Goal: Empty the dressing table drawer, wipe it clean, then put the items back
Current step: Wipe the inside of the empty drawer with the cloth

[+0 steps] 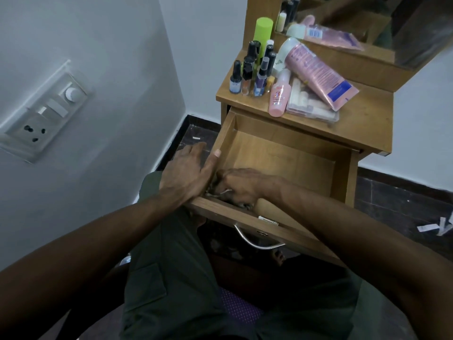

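Wooden drawer (282, 153) stands pulled out and looks stiff. Left hand (188, 173) lies flat and released on its side wall. Just beside, right hand (239, 185) clenches small light things (221, 192) in the near corner; better pinch them together.

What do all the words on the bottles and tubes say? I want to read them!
No words here are sharp enough to read.
Big pink tube: rows of print and a blue patch, too blurred.
Small pink bottle: red and blue marks, too blurred.
Small dark-capped bottle: a label band, too small.
White tube: green writing, partly hidden and blurred.
Green can: no print shows.
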